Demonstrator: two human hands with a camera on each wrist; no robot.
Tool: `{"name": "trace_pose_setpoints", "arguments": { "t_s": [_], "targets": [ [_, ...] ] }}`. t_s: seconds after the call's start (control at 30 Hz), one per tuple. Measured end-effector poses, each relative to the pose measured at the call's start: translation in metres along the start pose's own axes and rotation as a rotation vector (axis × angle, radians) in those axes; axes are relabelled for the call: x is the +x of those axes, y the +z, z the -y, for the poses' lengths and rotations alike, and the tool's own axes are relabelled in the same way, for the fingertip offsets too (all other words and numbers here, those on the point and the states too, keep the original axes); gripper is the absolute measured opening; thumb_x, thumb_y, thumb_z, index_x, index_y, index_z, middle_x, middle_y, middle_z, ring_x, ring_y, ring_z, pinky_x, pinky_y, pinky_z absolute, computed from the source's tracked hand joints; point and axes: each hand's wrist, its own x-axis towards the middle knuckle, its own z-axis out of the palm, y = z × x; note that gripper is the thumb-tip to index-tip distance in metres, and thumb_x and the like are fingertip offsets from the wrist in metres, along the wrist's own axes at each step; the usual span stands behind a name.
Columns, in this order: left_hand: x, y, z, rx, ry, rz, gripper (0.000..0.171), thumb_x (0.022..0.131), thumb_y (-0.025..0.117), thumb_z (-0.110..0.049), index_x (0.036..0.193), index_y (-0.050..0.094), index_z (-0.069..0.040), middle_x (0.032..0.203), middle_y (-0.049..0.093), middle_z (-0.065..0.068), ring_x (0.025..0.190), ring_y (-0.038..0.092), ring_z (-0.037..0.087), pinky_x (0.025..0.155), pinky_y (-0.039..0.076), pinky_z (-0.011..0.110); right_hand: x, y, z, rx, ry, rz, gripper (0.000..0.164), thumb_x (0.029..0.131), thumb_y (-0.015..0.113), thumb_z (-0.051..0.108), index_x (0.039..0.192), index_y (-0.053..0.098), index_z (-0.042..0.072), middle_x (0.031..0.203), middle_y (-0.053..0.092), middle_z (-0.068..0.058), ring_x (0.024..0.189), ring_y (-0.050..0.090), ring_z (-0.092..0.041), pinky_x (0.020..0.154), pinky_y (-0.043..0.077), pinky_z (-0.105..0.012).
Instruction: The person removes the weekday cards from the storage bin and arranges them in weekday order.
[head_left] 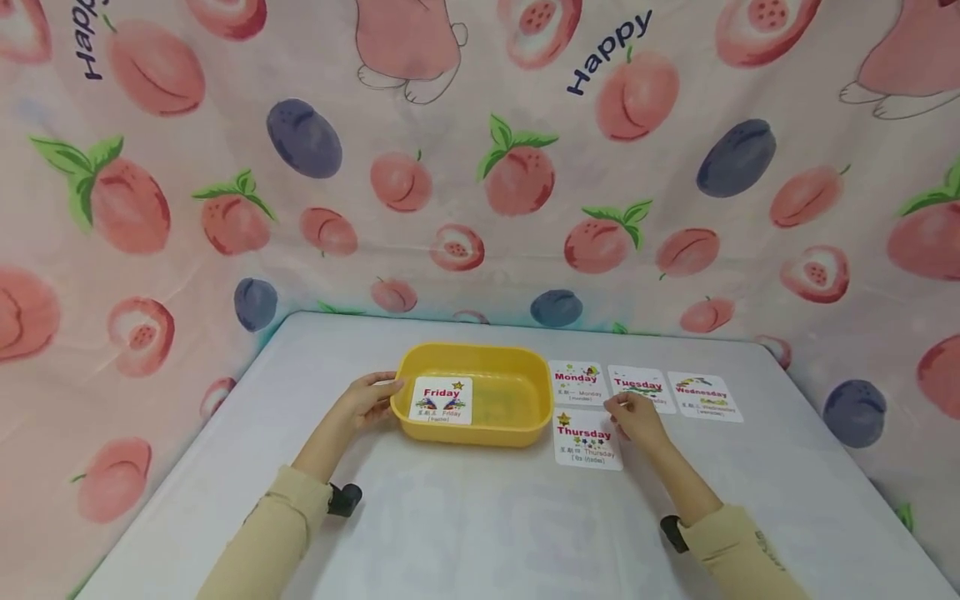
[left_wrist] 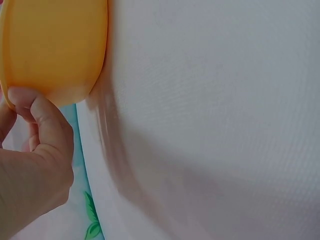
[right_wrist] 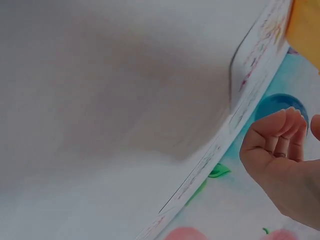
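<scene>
My left hand (head_left: 367,402) pinches the left rim of a yellow plastic basin (head_left: 480,434) in the head view. The left wrist view shows the thumb and fingers at the rim of this basin (left_wrist: 55,45). Inside, at its left end, lies a white "Friday" card (head_left: 441,402). My right hand (head_left: 636,417) hovers beside the upper right corner of the "Thursday" card (head_left: 587,439), fingers loosely bent and holding nothing. A gap parts thumb and fingers of this hand (right_wrist: 275,150) in the right wrist view. "Thursday" lies below the "Monday" card (head_left: 576,383), right of the basin.
Right of "Monday" lie a "Tuesday" card (head_left: 637,382), partly covered by my right hand, and a "Wednesday" card (head_left: 705,397). All rest on a white-covered table (head_left: 465,525). A peach-printed cloth (head_left: 450,167) hangs behind the table's far edge.
</scene>
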Motion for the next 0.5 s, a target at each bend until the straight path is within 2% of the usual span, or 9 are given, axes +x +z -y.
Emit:
{"name": "trace_pose_setpoints", "arguments": {
  "t_s": [0.17, 0.33, 0.5],
  "targets": [
    [0.002, -0.002, -0.001, -0.018, 0.003, 0.012, 0.053, 0.093, 0.060, -0.018, 0.140, 0.038, -0.005, 0.096, 0.057, 0.005, 0.066, 0.054, 0.006, 0.055, 0.048, 0.014, -0.004, 0.006, 0.008, 0.070, 0.009, -0.023, 0.029, 0.097, 0.049, 0.018, 0.110, 0.052, -0.007, 0.081, 0.057, -0.011, 0.062, 0.049, -0.012, 0.057, 0.046, -0.021],
    [-0.001, -0.001, -0.001, -0.042, 0.012, 0.024, 0.052, 0.094, 0.058, -0.016, 0.140, 0.037, -0.004, 0.101, 0.055, 0.009, 0.067, 0.054, 0.006, 0.056, 0.048, 0.014, -0.007, 0.011, 0.020, 0.151, 0.000, -0.013, 0.035, 0.098, 0.048, 0.024, 0.114, 0.052, -0.007, 0.082, 0.059, -0.007, 0.065, 0.053, -0.010, 0.061, 0.050, -0.021],
    [-0.001, 0.000, 0.000, -0.053, 0.009, 0.028, 0.052, 0.094, 0.059, -0.015, 0.140, 0.038, -0.004, 0.104, 0.055, 0.010, 0.071, 0.055, 0.008, 0.056, 0.049, 0.014, -0.012, 0.017, 0.033, 0.251, 0.022, 0.015, 0.033, 0.098, 0.049, 0.025, 0.114, 0.053, -0.003, 0.084, 0.061, -0.001, 0.067, 0.058, -0.008, 0.063, 0.052, -0.017]
  ]
}}
